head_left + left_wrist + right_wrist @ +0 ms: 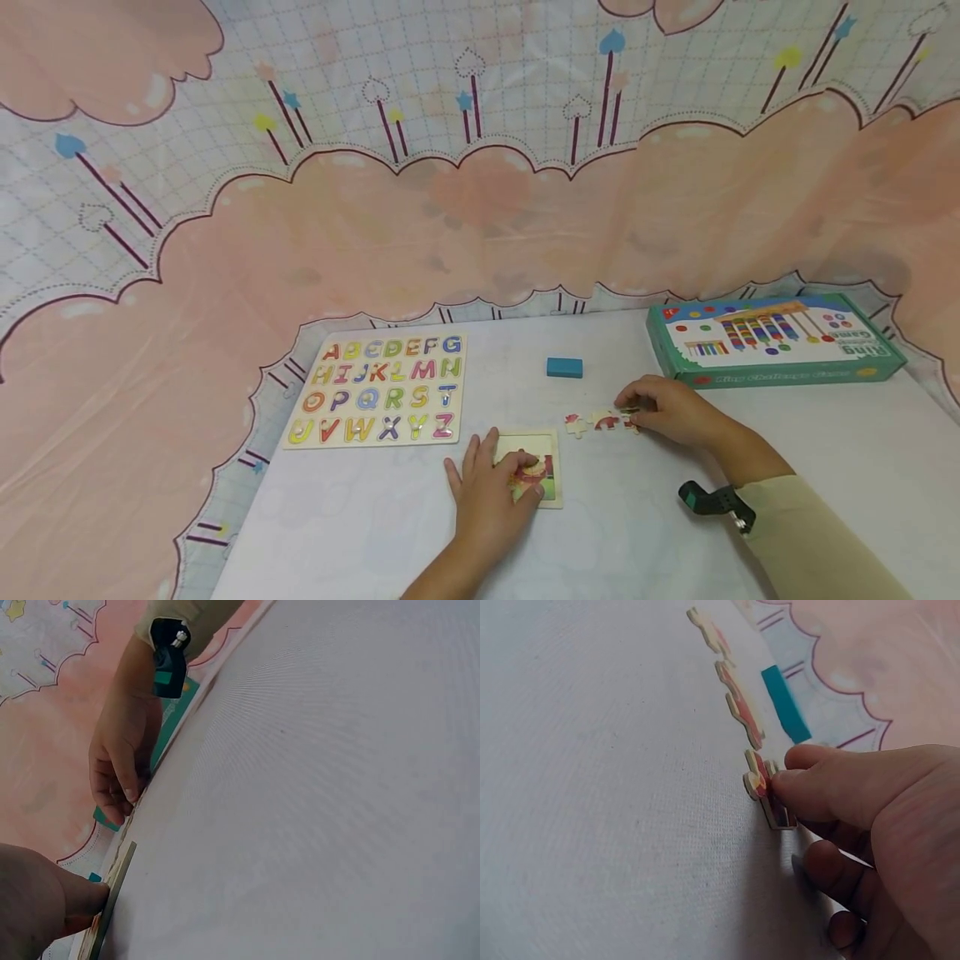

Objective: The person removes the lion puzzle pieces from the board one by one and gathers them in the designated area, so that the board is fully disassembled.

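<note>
My left hand lies over a small square puzzle tray, fingers spread, index fingertip on the fitted pieces. Its thumb touches the tray's near edge in the left wrist view, where the tray is seen side-on. To the right, my right hand pinches a jigsaw piece between thumb and forefinger, low over the table; the fingers partly hide it. Beside it, in a row, lie another red-and-cream jigsaw piece and a paler jigsaw piece.
A blue block lies beyond the loose pieces. On the left is an alphabet board with colored letters. A green game box stands at the back right. A patterned pink cloth hangs behind the white table.
</note>
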A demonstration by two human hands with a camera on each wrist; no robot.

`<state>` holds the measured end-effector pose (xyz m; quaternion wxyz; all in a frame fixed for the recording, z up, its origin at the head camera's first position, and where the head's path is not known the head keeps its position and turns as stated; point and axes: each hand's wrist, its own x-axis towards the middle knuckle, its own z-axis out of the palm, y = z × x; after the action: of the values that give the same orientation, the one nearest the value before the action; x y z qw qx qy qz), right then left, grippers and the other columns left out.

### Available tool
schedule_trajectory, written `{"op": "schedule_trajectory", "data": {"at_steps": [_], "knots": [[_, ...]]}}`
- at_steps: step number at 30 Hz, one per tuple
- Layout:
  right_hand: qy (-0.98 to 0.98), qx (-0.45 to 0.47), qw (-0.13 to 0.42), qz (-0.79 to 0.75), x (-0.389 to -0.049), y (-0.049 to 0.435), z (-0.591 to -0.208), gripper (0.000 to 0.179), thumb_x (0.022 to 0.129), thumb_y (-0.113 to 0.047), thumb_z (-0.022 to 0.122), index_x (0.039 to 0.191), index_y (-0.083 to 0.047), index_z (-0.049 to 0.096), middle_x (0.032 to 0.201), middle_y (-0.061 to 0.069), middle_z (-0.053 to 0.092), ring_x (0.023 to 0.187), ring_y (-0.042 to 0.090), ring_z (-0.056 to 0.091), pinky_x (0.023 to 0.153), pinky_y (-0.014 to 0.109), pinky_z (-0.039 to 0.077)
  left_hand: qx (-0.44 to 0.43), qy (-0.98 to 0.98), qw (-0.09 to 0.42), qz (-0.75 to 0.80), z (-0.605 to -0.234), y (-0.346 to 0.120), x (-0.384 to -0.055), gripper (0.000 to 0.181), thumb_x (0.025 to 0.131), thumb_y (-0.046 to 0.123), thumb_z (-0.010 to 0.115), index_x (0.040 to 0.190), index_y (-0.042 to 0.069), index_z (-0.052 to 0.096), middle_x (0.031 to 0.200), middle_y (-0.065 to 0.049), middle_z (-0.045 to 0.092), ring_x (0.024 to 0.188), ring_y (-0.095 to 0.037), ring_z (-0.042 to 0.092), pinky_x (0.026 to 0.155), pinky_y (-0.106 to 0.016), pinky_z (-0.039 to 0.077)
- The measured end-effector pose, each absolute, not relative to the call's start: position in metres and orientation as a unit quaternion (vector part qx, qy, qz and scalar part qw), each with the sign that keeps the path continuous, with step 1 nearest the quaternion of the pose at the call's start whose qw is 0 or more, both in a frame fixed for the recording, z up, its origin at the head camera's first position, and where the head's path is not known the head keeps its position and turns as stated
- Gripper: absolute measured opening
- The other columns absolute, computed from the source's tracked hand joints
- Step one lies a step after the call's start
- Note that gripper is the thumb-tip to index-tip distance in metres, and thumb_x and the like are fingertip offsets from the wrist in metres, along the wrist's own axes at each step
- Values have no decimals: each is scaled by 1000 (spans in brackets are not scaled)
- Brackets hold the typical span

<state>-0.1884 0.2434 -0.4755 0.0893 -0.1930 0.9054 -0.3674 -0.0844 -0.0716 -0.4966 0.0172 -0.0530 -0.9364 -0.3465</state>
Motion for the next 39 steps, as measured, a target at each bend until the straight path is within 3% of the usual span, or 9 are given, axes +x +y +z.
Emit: {"op": "schedule_trajectory", "data": {"at_steps": [11, 18, 23, 27, 34, 39], "knots": [[901, -176, 94, -385, -187, 241, -472, 23, 98, -7, 75, 120, -11, 74, 114, 1, 73, 91, 18, 56, 76, 29, 50, -57, -948, 23, -312, -493, -70, -81, 27, 89, 28, 83, 115, 23, 79, 160, -16, 50, 154, -47, 31, 113, -87, 0], [896, -102, 113, -418, -187, 229, -463, 27, 100, -11, 72, 127, -11, 72, 121, 7, 69, 96, 24, 57, 76, 32, 54, -52, -950, 31, -306, -493, -69, -80, 28, 87, 30, 86, 113, 24, 80, 154, -12, 56, 153, -44, 36, 114, -87, 2], [883, -15, 65, -465, -185, 219, -454, 32, 105, -17, 67, 136, -10, 67, 124, 11, 65, 104, 28, 56, 79, 33, 52, -60, -956, 29, -287, -493, -70, -79, 35, 85, 36, 88, 117, 24, 80, 153, -12, 56, 152, -44, 38, 114, -87, 7], [870, 9, 42, -491, -183, 208, -449, 32, 104, -16, 68, 134, -7, 68, 122, 12, 66, 104, 29, 56, 78, 31, 51, -62, -956, 20, -285, -494, -75, -78, 41, 85, 39, 88, 122, 25, 78, 156, -11, 54, 152, -41, 38, 116, -84, 10], [846, -7, 115, -521, -174, 174, -446, 28, 102, -13, 71, 129, -6, 70, 118, 11, 68, 95, 29, 61, 73, 35, 59, -52, -953, 44, -296, -493, -92, -75, 39, 85, 33, 87, 122, 27, 77, 151, -9, 58, 147, -38, 44, 116, -82, 17], [850, -45, 133, -509, -167, 153, -450, 23, 99, -12, 75, 122, -8, 74, 108, 6, 70, 91, 26, 60, 70, 33, 56, -37, -950, 61, -305, -492, -105, -74, 35, 87, 28, 85, 121, 23, 77, 144, -10, 62, 144, -38, 48, 116, -82, 19]]}}
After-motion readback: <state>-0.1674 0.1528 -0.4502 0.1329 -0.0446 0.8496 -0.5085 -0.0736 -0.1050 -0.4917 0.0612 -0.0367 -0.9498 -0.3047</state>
